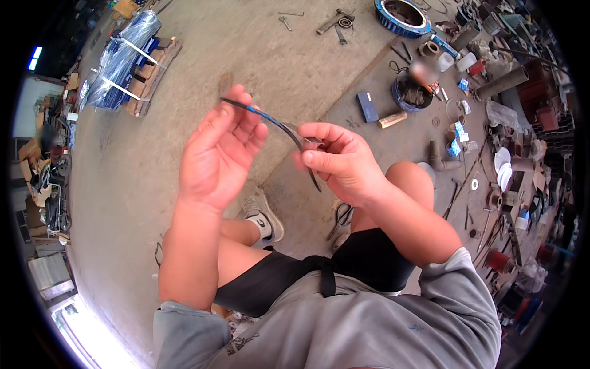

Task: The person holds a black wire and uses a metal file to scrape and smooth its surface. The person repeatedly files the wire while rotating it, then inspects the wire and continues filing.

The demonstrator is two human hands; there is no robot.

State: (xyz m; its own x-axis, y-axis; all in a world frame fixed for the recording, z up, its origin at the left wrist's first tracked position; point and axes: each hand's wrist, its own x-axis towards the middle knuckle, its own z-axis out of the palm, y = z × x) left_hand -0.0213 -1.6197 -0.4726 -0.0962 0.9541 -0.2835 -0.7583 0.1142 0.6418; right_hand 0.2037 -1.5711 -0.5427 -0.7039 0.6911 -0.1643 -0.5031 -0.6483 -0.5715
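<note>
A thin, curved black strip (284, 127) with a blue stretch along its middle spans the space between my hands. My left hand (222, 150) has its upper end pinched between thumb and fingertips, palm turned up. Lower down, my right hand (344, 161) closes thumb and fingers on the strip, whose free end points down past them. A small, thin metal-like piece (313, 140) shows at the right fingertips; its kind is hard to make out. Both hands are raised above my lap, over the concrete floor.
Scissors-like handles (343, 214) lie by my foot. Ahead on the right are a blue box (367, 107), a wooden block (393, 120), a bucket of tools (396, 92) and a blue ring-shaped part (381, 13). Scattered metal parts line the right side. A wrapped load stands on a pallet (140, 106) at far left.
</note>
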